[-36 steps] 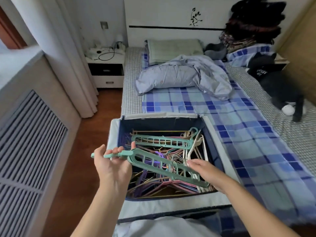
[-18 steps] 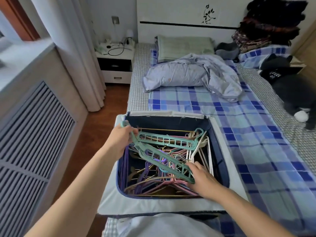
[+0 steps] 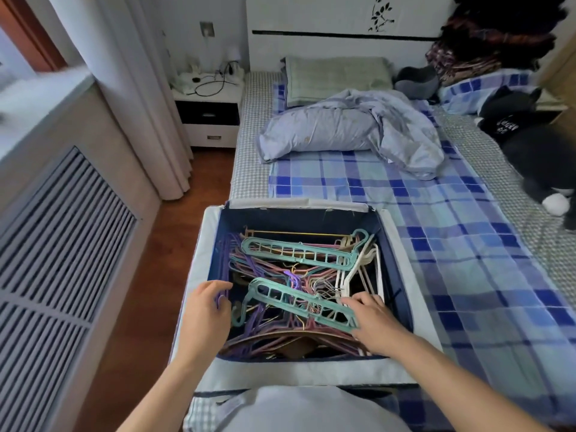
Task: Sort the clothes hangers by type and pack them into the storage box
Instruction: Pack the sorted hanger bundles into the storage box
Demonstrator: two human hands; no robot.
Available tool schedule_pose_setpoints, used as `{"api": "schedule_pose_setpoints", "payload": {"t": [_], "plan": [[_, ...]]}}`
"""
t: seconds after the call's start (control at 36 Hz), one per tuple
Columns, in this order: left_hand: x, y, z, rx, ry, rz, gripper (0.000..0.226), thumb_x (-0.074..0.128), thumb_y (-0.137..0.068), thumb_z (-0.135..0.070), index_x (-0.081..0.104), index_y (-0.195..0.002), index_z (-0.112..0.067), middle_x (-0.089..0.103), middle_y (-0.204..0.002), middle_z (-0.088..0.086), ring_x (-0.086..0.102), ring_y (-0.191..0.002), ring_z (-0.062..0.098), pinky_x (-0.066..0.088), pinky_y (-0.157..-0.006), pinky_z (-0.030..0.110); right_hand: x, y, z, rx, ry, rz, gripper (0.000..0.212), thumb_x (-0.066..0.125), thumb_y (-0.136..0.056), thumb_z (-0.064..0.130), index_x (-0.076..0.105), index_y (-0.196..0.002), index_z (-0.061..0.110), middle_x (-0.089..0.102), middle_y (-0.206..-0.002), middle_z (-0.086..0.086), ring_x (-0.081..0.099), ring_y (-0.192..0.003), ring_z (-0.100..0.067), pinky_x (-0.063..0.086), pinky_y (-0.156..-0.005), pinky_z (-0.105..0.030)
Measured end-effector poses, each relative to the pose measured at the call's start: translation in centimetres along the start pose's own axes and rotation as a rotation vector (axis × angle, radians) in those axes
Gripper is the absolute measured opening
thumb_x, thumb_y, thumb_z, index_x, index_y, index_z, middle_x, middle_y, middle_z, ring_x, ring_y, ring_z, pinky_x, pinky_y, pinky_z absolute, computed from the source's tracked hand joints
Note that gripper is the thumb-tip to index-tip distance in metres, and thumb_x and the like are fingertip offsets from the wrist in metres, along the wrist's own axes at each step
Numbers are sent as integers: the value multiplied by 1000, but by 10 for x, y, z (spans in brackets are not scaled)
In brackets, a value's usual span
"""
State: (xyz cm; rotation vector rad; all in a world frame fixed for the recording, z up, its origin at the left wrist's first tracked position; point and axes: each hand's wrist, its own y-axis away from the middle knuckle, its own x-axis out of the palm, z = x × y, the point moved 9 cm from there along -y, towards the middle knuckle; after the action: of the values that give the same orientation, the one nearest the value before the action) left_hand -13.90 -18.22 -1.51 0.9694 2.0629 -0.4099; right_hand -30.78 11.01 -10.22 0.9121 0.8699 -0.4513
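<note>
A teal plastic multi-slot hanger [image 3: 304, 304] lies slantwise on top of the tangle of purple, pink and wire hangers [image 3: 280, 333] inside the navy fabric storage box with pale flaps [image 3: 402, 294], which sits on the near end of the bed. The right hand [image 3: 372, 322] rests on the lower right end of this hanger, fingers spread and lightly bent over it, pressing rather than clearly gripping. The left hand [image 3: 207, 310] is at the box's left wall, its fingertips curled around the thin purple hangers [image 3: 225, 263] standing along that wall. A second teal multi-slot hanger [image 3: 296, 252] lies farther back in the box, beside a few white hangers [image 3: 361, 269] at the right. Beyond the box spreads a blue plaid blanket [image 3: 436, 232] with a crumpled pale blue quilt [image 3: 352, 126]. A white nightstand [image 3: 208, 116] stands left of the bed.
</note>
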Motion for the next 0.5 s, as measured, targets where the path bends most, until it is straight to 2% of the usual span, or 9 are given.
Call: {"api": "schedule_pose_setpoints", "payload": {"t": [0.06,0.19,0.31,0.36,0.5], "plan": [[-5,1,5,29,-75,-62,32,62,-88,5,77,-108,-15,68,-118,4,58,-113,29,48,-97,39,1,-3,0,-8,-9,18,76,67,-91,12,30,-153,35,35,-145,10,27,-137,-15,31,-116,-38],[-8,0,19,-88,-124,-113,33,64,-85,2,77,-110,-15,61,-130,16,41,-131,37,34,-110,49,-23,-13,7,-50,-102,-42,63,63,-94,26,35,-151,34,35,-148,11,25,-141,-13,27,-119,-39],[-1,-3,27,-160,-152,-55,34,63,-87,-3,76,-114,-17,57,-137,18,37,-137,39,31,-114,52,-75,-35,9,-56,-145,-161,50,59,-97,24,45,-145,31,37,-146,10,35,-137,-14,32,-115,-37],[4,-6,23,-173,-190,-25,35,63,-87,-5,75,-117,-19,54,-141,19,35,-139,39,30,-115,51,-109,-53,3,-61,-155,-264,44,57,-98,23,50,-141,27,40,-143,7,44,-131,-17,39,-112,-37],[9,-32,19,-192,-301,68,39,58,-89,-17,69,-126,-26,47,-149,19,28,-145,39,32,-117,53,-187,-110,-14,-2,-143,-437,33,53,-99,20,57,-131,15,51,-137,-8,45,-127,-27,41,-103,-40]]}}
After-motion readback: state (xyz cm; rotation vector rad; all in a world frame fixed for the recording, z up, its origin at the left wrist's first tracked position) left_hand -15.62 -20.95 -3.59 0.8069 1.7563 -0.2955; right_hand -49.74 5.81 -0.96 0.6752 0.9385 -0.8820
